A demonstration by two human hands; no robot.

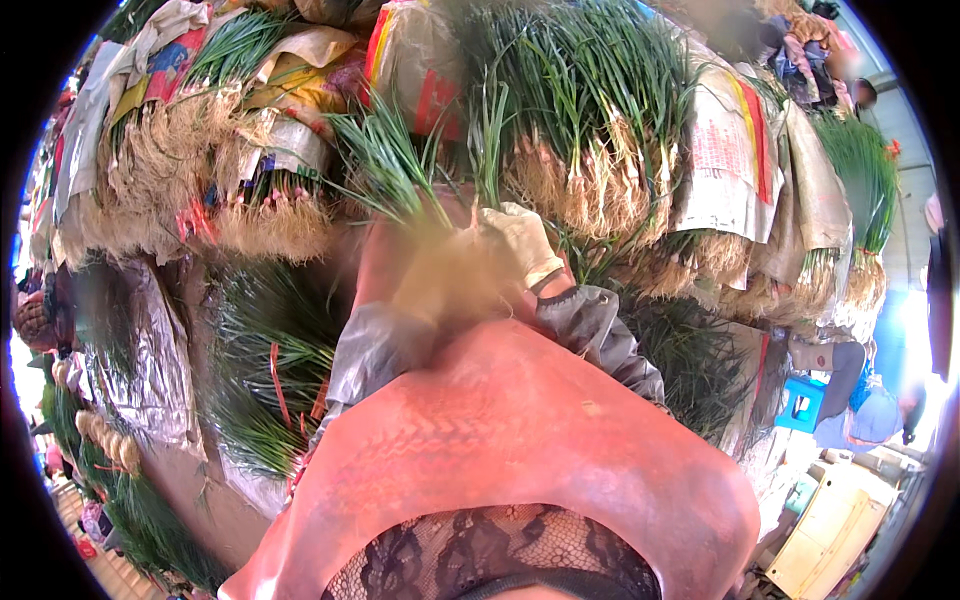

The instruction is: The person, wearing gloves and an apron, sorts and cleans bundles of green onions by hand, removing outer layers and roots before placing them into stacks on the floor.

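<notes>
My right hand (525,243), in a pale glove, is closed with its fingertips at the base of a few upright green garlic stalks (488,145). My left hand (425,290) lies behind a tan blur in the middle, so its fingers do not show. A loose bunch of green garlic (388,160) fans out just beyond it, its lower ends lost in the same blur. Farther off, right of centre, lies a large heap of green garlic (585,110), with pinkish-white bulbs and stringy roots pointing toward me.
Sacking (722,150) covers more bunches on the right, and more rooted bunches (165,150) lie at the left. Tied greens (275,350) rest beside my left sleeve. A red apron (530,410) covers my lap. At the right are a blue stool (800,403) and a seated person (870,410).
</notes>
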